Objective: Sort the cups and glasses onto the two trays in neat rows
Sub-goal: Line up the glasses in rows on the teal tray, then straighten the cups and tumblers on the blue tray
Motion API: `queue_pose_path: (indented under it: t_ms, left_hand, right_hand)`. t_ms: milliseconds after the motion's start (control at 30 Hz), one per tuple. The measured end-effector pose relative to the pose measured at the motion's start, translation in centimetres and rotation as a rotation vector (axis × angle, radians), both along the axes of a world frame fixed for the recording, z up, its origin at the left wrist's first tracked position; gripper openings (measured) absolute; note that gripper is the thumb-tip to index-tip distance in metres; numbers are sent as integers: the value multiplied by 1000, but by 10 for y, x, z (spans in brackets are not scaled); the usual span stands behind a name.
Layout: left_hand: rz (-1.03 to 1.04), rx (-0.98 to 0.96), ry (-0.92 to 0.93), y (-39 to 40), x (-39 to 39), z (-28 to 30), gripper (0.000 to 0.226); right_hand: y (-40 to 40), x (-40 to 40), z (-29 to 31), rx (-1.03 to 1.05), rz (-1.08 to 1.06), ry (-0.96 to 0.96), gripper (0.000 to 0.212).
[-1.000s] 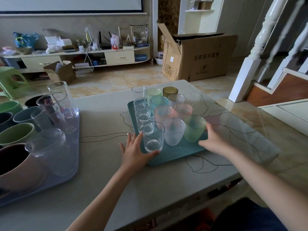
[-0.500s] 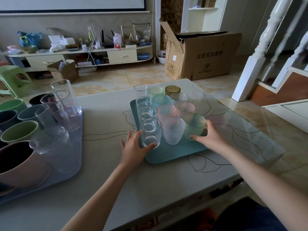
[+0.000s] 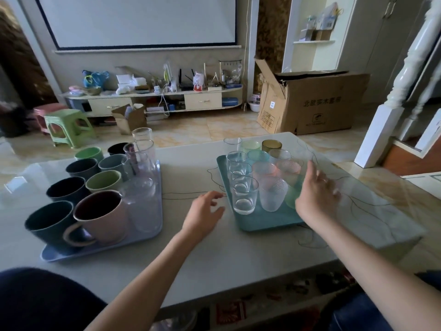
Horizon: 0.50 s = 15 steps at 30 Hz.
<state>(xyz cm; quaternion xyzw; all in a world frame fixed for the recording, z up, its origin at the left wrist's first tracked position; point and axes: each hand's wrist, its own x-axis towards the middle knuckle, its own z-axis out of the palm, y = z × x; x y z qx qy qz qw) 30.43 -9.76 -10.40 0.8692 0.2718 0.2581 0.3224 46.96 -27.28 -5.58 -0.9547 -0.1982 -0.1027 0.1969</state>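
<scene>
A teal tray (image 3: 267, 223) on the right of the table carries rows of glasses: clear ones (image 3: 245, 195) on its left, dotted frosted, pink, teal and amber ones beside them. A blue tray (image 3: 102, 247) on the left carries mugs, the pink mug (image 3: 102, 217) nearest, and several tall clear glasses (image 3: 140, 151). My left hand (image 3: 202, 213) hovers open above the table just left of the teal tray. My right hand (image 3: 315, 194) is raised, fingers spread, over the tray's right side, hiding most of a green glass (image 3: 291, 198). Neither hand holds anything.
The pale table (image 3: 191, 254) has a glass sheet on its right part. A large cardboard box (image 3: 307, 101), a green stool (image 3: 68, 127) and a low cluttered shelf (image 3: 155, 101) stand on the floor beyond. A white stair post (image 3: 386, 120) rises at the right.
Both hands have come off the teal tray's edges: the left pulled back to the left, the right lifted above the glasses. The view has tilted up and shifted left.
</scene>
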Motion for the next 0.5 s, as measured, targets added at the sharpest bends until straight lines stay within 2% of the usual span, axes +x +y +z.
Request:
queue_pose_path:
  t_ms: [67,200,367,500]
  left_hand:
    - [15,51,-37,3,-21,22,23]
    - [75,170,-103,23,-72,65,23]
    - [201,248,-161,70,-143,102,27]
    - [399,220,-188,123,-199,97,32]
  right_hand:
    - [10,-28,6,77,71,-220,78]
    - [43,-79,7,202,285,-419,52]
    - [90,-119,-10,179,537,-258,31]
    - [141,-126,-21,75,663,-76,22]
